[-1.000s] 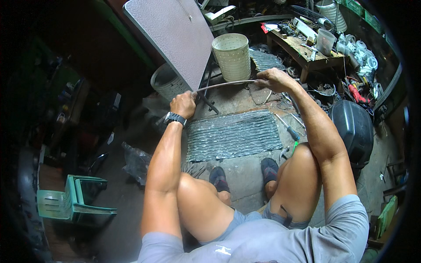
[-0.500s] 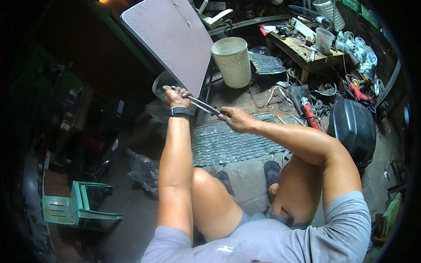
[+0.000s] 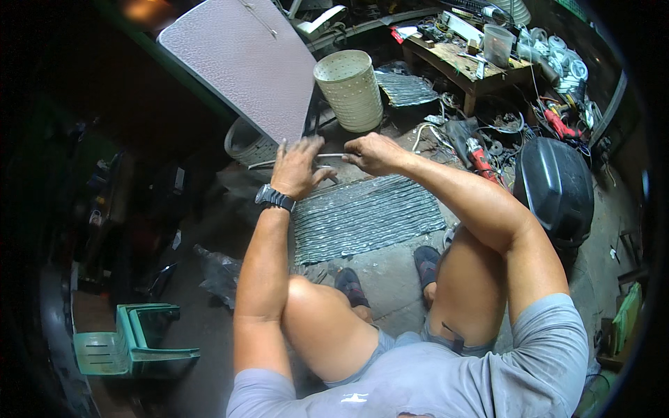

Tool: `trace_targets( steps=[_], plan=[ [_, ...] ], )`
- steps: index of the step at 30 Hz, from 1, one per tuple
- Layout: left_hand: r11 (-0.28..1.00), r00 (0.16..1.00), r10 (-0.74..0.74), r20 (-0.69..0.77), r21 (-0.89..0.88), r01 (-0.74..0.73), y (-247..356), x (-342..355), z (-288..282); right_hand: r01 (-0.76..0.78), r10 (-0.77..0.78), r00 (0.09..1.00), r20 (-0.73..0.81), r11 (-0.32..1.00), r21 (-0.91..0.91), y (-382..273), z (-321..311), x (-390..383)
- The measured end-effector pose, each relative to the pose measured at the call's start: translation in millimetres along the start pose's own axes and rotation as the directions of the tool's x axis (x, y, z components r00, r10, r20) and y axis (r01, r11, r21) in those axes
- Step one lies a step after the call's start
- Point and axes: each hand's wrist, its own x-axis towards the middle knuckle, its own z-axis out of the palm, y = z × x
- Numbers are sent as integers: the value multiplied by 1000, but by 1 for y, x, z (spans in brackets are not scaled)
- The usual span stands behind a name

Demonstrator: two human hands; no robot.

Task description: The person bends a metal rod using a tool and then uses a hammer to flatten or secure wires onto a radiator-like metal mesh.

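A thin, pale grey rod or stiff cord [image 3: 332, 155] runs roughly level between my hands. My right hand [image 3: 375, 154] is closed on its right end, thumb and fingers pinched together. My left hand [image 3: 298, 167], with a dark watch at the wrist, has its fingers spread and slightly blurred. The rod passes behind this hand and shows again to its left; whether the palm touches it is hidden. Below both hands, a ribbed grey-green mat [image 3: 366, 217] lies on the floor in front of my feet.
A large pale panel [image 3: 244, 66] leans at the upper left, beside a cream perforated bin [image 3: 350, 94]. A low wooden table [image 3: 474, 80] bears parts and a clear tub. At right are red power tools [image 3: 481, 159] and a black case [image 3: 555, 189]. A green plastic chair [image 3: 104, 352] lies lower left.
My left hand has gone from a closed grip on the rod to spread fingers. The rod has swung from slanting to nearly level, and my right hand has risen slightly. The view has shifted.
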Motion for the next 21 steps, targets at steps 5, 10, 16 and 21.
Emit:
trace_targets(
  steps=[5, 10, 16, 21],
  plan=[
    [966, 902, -192, 388, -88, 243, 14, 2, 13, -10, 25, 993, 112, 991, -132, 22, -8, -7],
    [954, 937, -157, 311, -198, 226, 21, -12, 37, 11, 9, 987, 162, 993, -122, 28, -8, -10],
    [922, 901, -360, 241, -54, 383, 47, 1, 34, -93, 111, 969, 222, 992, -91, 33, -15, -3],
    [839, 807, -508, 300, -37, 542, 61, 18, 39, -72, 75, 990, 118, 997, -30, 55, -3, -5]
  ],
)
